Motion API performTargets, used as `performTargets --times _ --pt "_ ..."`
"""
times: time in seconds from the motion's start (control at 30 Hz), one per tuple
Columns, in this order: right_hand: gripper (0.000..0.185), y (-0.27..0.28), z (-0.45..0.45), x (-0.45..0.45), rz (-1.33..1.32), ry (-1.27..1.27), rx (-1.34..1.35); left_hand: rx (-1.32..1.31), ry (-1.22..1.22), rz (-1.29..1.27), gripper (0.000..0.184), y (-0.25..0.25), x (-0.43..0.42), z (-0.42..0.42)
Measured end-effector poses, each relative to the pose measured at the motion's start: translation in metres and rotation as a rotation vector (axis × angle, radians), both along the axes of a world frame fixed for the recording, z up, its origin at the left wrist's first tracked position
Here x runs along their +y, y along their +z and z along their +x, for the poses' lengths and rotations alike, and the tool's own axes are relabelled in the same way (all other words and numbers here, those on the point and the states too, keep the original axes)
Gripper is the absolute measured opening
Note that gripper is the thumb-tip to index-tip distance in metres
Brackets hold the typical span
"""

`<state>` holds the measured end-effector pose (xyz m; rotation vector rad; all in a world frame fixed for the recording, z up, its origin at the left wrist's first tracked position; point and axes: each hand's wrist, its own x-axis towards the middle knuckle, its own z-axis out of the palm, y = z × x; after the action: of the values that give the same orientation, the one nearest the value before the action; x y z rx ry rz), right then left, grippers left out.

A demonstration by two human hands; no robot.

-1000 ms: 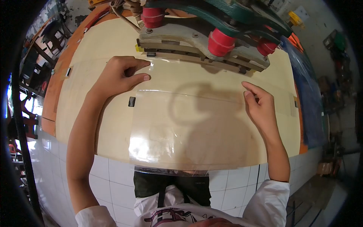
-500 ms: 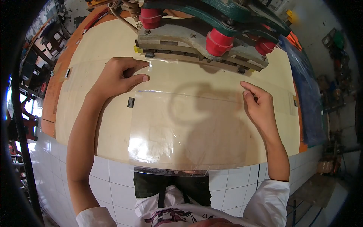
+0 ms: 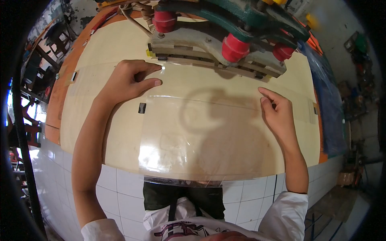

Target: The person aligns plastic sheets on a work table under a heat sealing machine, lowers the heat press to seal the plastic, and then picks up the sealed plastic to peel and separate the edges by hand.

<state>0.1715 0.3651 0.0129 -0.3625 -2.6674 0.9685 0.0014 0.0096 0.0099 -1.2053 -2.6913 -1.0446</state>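
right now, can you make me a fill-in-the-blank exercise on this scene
The left hand is nearer the small black block than the ____ hand is. That block lies beside the ____ edge of the clear plastic sheet. The cylinders under the green machine frame are coloured ____.

Missing words: right; left; red

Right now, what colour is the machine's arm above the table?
Dark green; the head view shows it best.

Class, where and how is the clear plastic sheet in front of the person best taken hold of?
Probably by the near edge of the clear plastic sheet, pinched from the person's side, thumb above, fingers beneath: that edge overhangs the cream tabletop, while the rest lies mostly flat.
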Motion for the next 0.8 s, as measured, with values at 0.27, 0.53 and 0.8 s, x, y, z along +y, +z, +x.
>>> performTargets --times 0.27,0.53,0.8 --pt "0.028 0.001 -0.001 0.002 0.005 0.013 0.032 -0.031 0.041 0.066 0.036 0.001 0.003 0.002" --pt "0.028 0.01 -0.001 -0.001 -0.028 -0.027 -0.015 -0.011 0.044 0.053 0.036 0.004 0.003 0.001" --pt "0.029 0.008 0.0 -0.002 -0.022 -0.018 0.0 0.084 -0.034 0.042 0.036 0.007 0.0 0.002"
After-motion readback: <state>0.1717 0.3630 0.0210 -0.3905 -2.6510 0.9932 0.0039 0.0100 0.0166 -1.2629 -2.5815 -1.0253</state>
